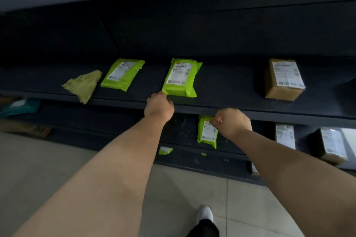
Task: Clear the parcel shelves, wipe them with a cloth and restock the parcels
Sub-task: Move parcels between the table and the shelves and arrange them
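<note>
Left hand (159,107) pinches the near-left corner of green parcel (182,78), right of the cloth (83,84), long axis pointing away. Right hand (231,121) pinches small parcel (207,132), lower, further right of the cloth.

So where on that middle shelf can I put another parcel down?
The widest bare stretch lies between the middle green parcel and the cardboard box. A narrower gap sits between the middle green parcel and the left green parcel. It is crowded where the cloth sits right beside the left green parcel.
</note>
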